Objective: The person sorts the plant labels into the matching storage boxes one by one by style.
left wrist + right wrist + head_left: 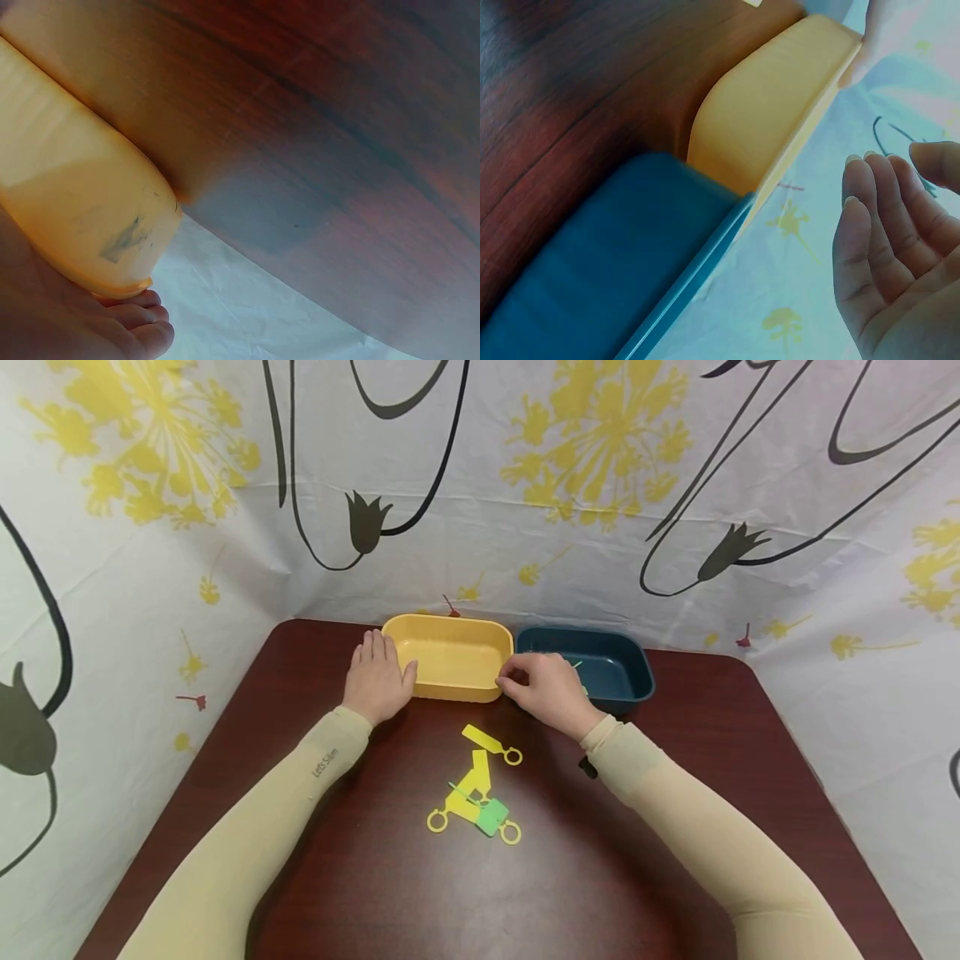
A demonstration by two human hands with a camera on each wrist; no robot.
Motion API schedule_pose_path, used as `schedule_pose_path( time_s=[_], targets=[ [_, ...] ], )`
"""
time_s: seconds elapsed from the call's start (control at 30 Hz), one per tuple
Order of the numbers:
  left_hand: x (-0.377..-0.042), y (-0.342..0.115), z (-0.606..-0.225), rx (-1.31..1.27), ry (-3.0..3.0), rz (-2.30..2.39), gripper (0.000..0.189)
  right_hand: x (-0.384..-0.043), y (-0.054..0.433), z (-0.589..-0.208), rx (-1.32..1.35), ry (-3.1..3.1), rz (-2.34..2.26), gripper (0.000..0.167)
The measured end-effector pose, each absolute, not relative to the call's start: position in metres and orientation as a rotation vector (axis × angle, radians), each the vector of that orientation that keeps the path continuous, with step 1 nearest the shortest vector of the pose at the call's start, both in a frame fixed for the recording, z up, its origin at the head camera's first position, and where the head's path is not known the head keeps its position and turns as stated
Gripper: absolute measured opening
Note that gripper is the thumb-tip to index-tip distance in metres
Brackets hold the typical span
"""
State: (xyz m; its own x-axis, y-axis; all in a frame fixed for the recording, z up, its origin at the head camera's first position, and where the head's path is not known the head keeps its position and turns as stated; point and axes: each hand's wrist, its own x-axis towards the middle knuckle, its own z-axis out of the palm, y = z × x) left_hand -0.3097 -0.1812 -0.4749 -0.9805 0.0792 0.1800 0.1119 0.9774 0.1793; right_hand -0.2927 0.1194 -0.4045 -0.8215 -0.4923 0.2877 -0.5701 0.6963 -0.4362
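There it was, the lettering, small and dark, reading "Let's Slim" on a smooth, snug, cream left sleeve! Just handward of the lettering came a cuff in a paler tint, and past that, a bare left hand. Across from the lettering, what a match: a cream right sleeve, a narrow wrist band, and a small black piece poking out beneath! Farther out, a crosswise line, fold or seam unclear. The bare right hand showed short, rounded nails!
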Motion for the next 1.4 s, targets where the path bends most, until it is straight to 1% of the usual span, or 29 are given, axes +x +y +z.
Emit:
schedule_pose_path(
  time_s=[0.37, 0.6, 0.9, 1.13, 1.4],
  targets=[
    [-0.313, -0.182, -0.478, -0.129, -2.967, -0.281, 0.082, -0.274, 0.102, -0.415, 0.983, -2.73, 0.749, 0.01],
    [-0.313, -0.183, -0.479, -0.133, -2.965, -0.281, 0.083, -0.264, 0.089, -0.427, 1.022, -2.81, 0.711, 0.006],
    [-0.313, -0.183, -0.477, -0.136, -2.965, -0.282, 0.083, -0.256, 0.078, -0.441, 1.116, -2.869, 0.691, 0.007],
    [-0.314, -0.183, -0.478, -0.128, -2.962, -0.271, 0.082, -0.248, 0.071, -0.447, 1.221, -2.942, 0.67, 0.011],
    [-0.314, -0.183, -0.478, -0.137, -2.956, -0.261, 0.082, -0.241, 0.065, -0.455, 1.307, -2.982, 0.623, 0.01]
  ],
)
